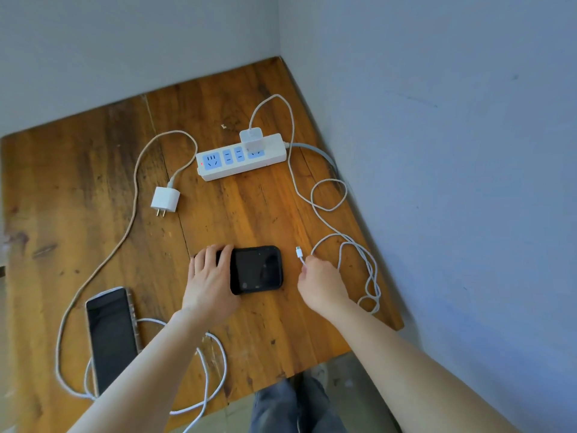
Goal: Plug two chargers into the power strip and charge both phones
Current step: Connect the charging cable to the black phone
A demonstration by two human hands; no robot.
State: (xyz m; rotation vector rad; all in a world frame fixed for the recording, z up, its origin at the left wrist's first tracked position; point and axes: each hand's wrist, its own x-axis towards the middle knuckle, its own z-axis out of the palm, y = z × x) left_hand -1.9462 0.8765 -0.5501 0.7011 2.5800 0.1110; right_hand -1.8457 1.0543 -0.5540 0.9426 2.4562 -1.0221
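Note:
A white power strip [218, 171] lies at the back of the wooden table [256, 207]. One white charger [251, 137] sits plugged into its right end. Its white cable [292, 170] loops down the right side, and my right hand [321, 284] pinches that cable just behind the free connector [299, 252]. A black phone [257, 270] lies screen up in the middle; my left hand [209, 276] rests on its left end. A second white charger [164, 200] lies unplugged left of the strip, its cable [125, 226] running down past a second phone [110, 339] at the front left.
Grey walls close the table in at the back and on the right. The strip's grey lead [315, 150] runs off to the right wall. Coils of white cable [215, 370] lie at the front edge under my left forearm. My trouser legs [290, 407] show below the table.

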